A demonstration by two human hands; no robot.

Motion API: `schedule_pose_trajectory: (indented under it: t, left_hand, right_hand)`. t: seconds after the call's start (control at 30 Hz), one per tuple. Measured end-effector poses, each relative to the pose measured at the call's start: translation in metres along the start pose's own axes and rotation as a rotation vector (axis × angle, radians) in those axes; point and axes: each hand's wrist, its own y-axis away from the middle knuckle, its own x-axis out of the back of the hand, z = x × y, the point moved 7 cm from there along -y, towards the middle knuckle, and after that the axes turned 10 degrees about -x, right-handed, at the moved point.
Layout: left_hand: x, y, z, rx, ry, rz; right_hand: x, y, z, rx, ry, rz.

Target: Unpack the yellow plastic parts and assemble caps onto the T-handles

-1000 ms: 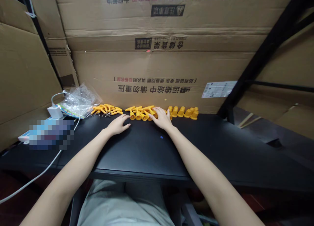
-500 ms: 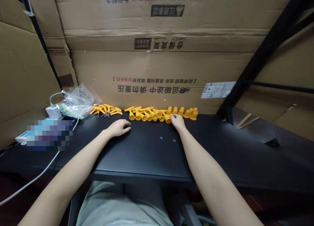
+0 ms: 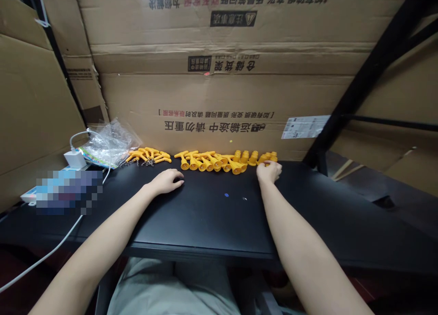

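Note:
My right hand (image 3: 269,172) is at the right end of a row of small yellow bell-shaped plastic caps (image 3: 252,158), fingers closed around one of them, which they partly hide. To its left lie several yellow corkscrews (image 3: 216,164), their T-shaped handles toward the cardboard and their bell ends toward me. My left hand (image 3: 167,181) rests on the black tabletop with nothing in it, thumb and loosely bent fingers apart. Beyond it is a pile of yellow T-handles with bare metal spirals (image 3: 148,156).
A crumpled clear plastic bag (image 3: 111,141) lies at the back left, beside a white charger (image 3: 74,159) with its cable and a power strip (image 3: 29,194). Cardboard (image 3: 219,93) walls the back. A black metal post (image 3: 362,82) slants up at the right. A blue speck (image 3: 226,195) lies on the tabletop.
My right hand has let go of the rightmost assembled corkscrew and moved right to the caps at the row's end. The left hand has stayed in place.

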Motion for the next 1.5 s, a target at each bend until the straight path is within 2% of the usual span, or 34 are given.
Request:
schedule_pose_trajectory:
  t: [0.1, 0.33, 0.47, 0.57, 0.7, 0.9, 1.17, 1.27, 1.37, 1.43, 1.5]
  left_hand:
    - [-0.001, 0.000, 0.001, -0.006, 0.004, 0.007]
    - [-0.002, 0.000, 0.005, -0.014, 0.010, -0.007]
    - [-0.002, 0.000, 0.005, -0.012, 0.007, 0.008]
    - [-0.003, 0.000, 0.004, -0.010, 0.007, 0.006]
    - [-0.003, -0.001, 0.003, -0.019, 0.011, 0.026]
    - [-0.001, -0.001, 0.000, 0.000, 0.042, 0.014]
    - [-0.001, 0.000, -0.003, -0.003, 0.014, 0.015]
    - [0.008, 0.000, -0.021, 0.085, -0.089, 0.139]
    - [0.020, 0.004, -0.055, 0.331, -0.210, 0.274]
    - [0.024, 0.009, -0.079, 0.501, -0.260, 0.300]
    - [0.023, 0.013, -0.100, 0.617, -0.277, 0.264]
  right_hand:
    - [0.001, -0.012, 0.008, -0.024, 0.017, 0.004]
    - [-0.021, -0.038, 0.012, -0.026, 0.228, -0.155]
    - [-0.025, -0.045, 0.014, -0.060, 0.252, -0.181]
    - [-0.016, -0.040, 0.012, -0.075, 0.212, -0.100]
    - [0.008, -0.026, 0.009, -0.092, 0.059, 0.072]
    - [0.030, -0.010, 0.002, -0.026, -0.182, 0.120]
    - [0.036, -0.012, 0.008, -0.059, -0.244, 0.234]
    - [0.034, -0.015, 0.011, -0.049, -0.293, 0.238]
    - [0.029, -0.020, 0.013, -0.040, -0.326, 0.243]
    - [0.027, -0.024, 0.016, -0.027, -0.365, 0.263]
    - [0.025, -0.027, 0.018, -0.007, -0.420, 0.279]
